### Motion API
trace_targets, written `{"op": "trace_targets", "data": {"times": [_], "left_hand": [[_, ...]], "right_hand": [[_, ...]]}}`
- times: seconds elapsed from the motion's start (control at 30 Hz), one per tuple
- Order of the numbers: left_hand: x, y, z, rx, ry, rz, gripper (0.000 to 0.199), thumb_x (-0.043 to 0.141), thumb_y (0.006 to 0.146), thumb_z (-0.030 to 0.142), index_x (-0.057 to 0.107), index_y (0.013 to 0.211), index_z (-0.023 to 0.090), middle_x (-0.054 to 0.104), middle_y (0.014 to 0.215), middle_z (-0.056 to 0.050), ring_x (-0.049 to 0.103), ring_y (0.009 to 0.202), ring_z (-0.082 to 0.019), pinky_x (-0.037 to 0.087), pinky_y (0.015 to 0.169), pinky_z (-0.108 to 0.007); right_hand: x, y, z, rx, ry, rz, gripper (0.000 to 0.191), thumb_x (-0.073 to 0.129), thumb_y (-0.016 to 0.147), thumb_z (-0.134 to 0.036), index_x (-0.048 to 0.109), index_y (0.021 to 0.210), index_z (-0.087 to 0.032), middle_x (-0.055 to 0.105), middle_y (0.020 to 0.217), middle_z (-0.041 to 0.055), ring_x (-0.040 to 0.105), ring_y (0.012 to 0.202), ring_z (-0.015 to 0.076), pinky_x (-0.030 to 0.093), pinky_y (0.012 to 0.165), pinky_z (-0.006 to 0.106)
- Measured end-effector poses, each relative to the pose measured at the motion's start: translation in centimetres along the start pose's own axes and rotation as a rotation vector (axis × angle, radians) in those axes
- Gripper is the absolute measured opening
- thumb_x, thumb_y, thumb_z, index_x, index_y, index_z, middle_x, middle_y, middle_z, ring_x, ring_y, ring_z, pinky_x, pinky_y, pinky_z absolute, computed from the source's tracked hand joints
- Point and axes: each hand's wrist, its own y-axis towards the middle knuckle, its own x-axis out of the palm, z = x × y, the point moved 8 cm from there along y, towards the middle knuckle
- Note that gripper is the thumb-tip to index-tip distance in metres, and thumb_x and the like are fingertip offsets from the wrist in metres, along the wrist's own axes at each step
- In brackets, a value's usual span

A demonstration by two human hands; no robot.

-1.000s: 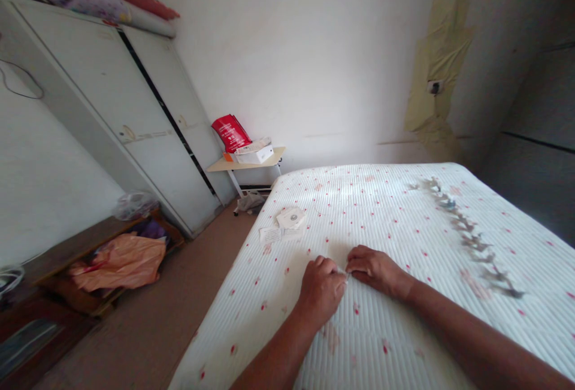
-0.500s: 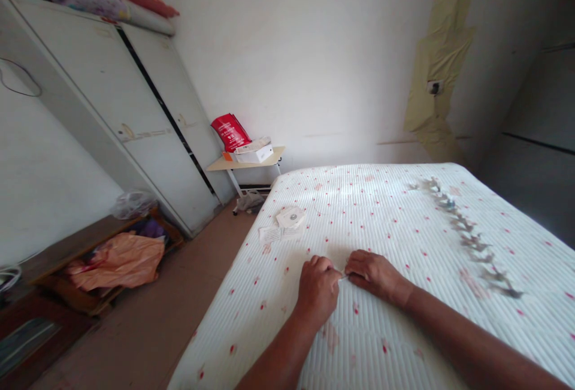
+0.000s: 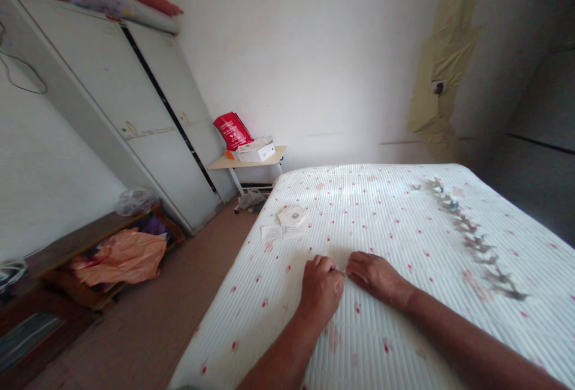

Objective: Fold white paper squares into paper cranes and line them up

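My left hand [image 3: 322, 287] rests low over the white dotted bedspread [image 3: 368, 342], its fingers curled and pinched at the thumb. Just to its right, my right hand [image 3: 375, 276] has its fingers pressed together, pointing left. A tiny pale thing shows in the narrow gap between the fingertips, too small to name. Beyond my left hand lie a round white card [image 3: 291, 216] and printed paper slips [image 3: 282, 232]. A row of several small grey-brown objects [image 3: 471, 237] runs along the right part of the bed.
A small table [image 3: 220, 163] behind the bed's left corner holds a red bag [image 3: 232, 130] and a white box [image 3: 259, 153]. Left stand a grey wardrobe [image 3: 108, 78] and a low wooden cabinet [image 3: 58, 243] with an orange plastic bag [image 3: 123, 255].
The view has shifted slightly. Both hands stay close together, and the gap between their fingertips looks a little narrower, with less of the pale thing showing.
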Motion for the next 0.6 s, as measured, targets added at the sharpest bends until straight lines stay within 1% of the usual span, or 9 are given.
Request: {"op": "trace_targets", "data": {"times": [0.07, 0.17, 0.27, 0.43, 0.6], "left_hand": [[0.0, -0.1, 0.3, 0.036, 0.037, -0.008, 0.017, 0.054, 0.08, 0.02, 0.062, 0.066, 0.02, 0.054, 0.076, -0.002, 0.045, 0.08, -0.016, 0.033, 0.069, -0.03], [-0.2, -0.3, 0.6, 0.087, 0.095, -0.017, 0.017, 0.05, 0.084, 0.023, 0.064, 0.074, 0.021, 0.054, 0.077, -0.003, 0.044, 0.08, -0.017, 0.032, 0.07, -0.032], [-0.5, -0.5, 0.8, 0.107, 0.129, -0.028, 0.017, 0.048, 0.086, 0.024, 0.064, 0.082, 0.022, 0.054, 0.078, -0.003, 0.044, 0.081, -0.018, 0.032, 0.07, -0.033], [-0.6, -0.7, 0.7, 0.121, 0.116, -0.046, 0.015, 0.048, 0.085, 0.023, 0.063, 0.084, 0.022, 0.053, 0.078, -0.003, 0.044, 0.082, -0.017, 0.032, 0.07, -0.032], [-0.5, -0.7, 0.4, 0.112, 0.082, -0.023, 0.016, 0.048, 0.085, 0.022, 0.064, 0.085, 0.024, 0.053, 0.08, -0.002, 0.045, 0.083, -0.017, 0.032, 0.071, -0.032]], "right_hand": [[0.0, 0.1, 0.1, 0.024, 0.009, -0.017, 0.029, 0.038, 0.09, -0.02, 0.059, 0.071, -0.016, 0.057, 0.073, 0.0034, 0.052, 0.066, 0.013, 0.037, 0.061, 0.024], [0.0, 0.4, 0.3, 0.046, 0.007, -0.046, 0.027, 0.04, 0.089, -0.019, 0.059, 0.071, -0.016, 0.058, 0.073, 0.0038, 0.052, 0.066, 0.0136, 0.037, 0.061, 0.024], [0.2, 0.6, 0.6, 0.076, 0.028, -0.089, 0.024, 0.042, 0.088, -0.018, 0.059, 0.072, -0.016, 0.059, 0.073, 0.0033, 0.054, 0.066, 0.0133, 0.036, 0.06, 0.023], [0.2, 1.0, 1.0, 0.206, 0.023, -0.174, 0.021, 0.043, 0.085, -0.016, 0.06, 0.073, -0.016, 0.061, 0.076, 0.0035, 0.057, 0.066, 0.0134, 0.034, 0.058, 0.022], [0.4, 1.3, 1.3, 0.34, -0.035, -0.257, 0.024, 0.039, 0.085, -0.018, 0.062, 0.079, -0.015, 0.064, 0.081, 0.0076, 0.061, 0.073, 0.0179, 0.038, 0.059, 0.025]]}}
